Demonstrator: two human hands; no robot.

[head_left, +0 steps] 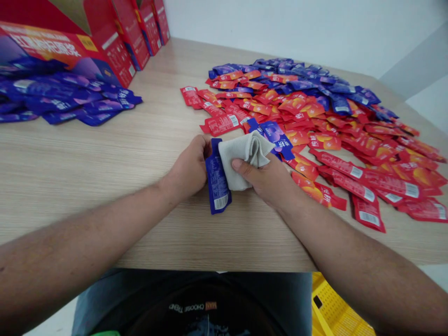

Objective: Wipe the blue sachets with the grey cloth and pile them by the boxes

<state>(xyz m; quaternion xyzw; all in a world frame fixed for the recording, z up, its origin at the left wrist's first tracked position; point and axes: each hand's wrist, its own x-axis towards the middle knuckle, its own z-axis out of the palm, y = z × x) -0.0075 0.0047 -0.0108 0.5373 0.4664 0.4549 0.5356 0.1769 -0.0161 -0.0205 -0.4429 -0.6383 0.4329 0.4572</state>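
Note:
My left hand (192,163) is closed around the edge of a dark blue sachet (219,182), whose printed side with a barcode faces up. Its fingertips are partly hidden behind the sachet. In my right hand (266,175) is a folded, pale grey-white cloth (236,161), gripped with the thumb on top. The cloth lies right against the sachet's right edge. Just beyond my right hand, another blue sachet (276,135) rests on the near side of a spread of red sachets (297,107).
More blue sachets (70,95) are stacked at the left, before an open red carton (63,42). Several red cartons stand behind it. Blue sachets (315,77) cover the far side of the right-hand heap. Below the table's right front is a yellow plastic basket (336,308).

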